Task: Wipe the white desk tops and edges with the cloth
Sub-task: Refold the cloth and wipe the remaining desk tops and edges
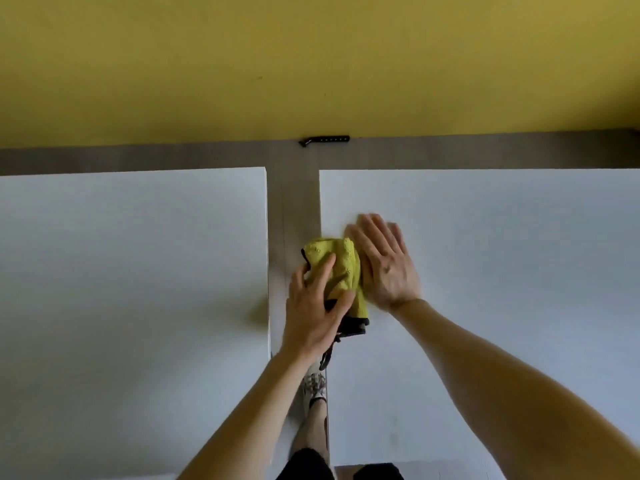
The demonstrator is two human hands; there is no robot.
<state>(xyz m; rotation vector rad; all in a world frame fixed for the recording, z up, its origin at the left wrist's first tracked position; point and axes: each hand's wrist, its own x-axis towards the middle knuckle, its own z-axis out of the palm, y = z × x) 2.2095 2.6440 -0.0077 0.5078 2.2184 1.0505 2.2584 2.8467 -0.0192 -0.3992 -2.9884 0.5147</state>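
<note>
Two white desks stand side by side with a narrow gap between them: the left desk [131, 271] and the right desk [502, 271]. A yellow cloth with a black border [341, 268] lies bunched over the right desk's left edge. My left hand [315, 306] grips the cloth from the gap side, fingers and thumb curled over it. Just to the cloth's right, my right hand [382, 261] lies flat on the right desk top with fingers straight, its edge against the cloth.
Grey floor shows in the gap [294, 209] and behind the desks, below a yellow wall [311, 64]. A small black strip-like object [325, 140] lies at the wall's foot. My leg and shoe [314, 389] stand in the gap.
</note>
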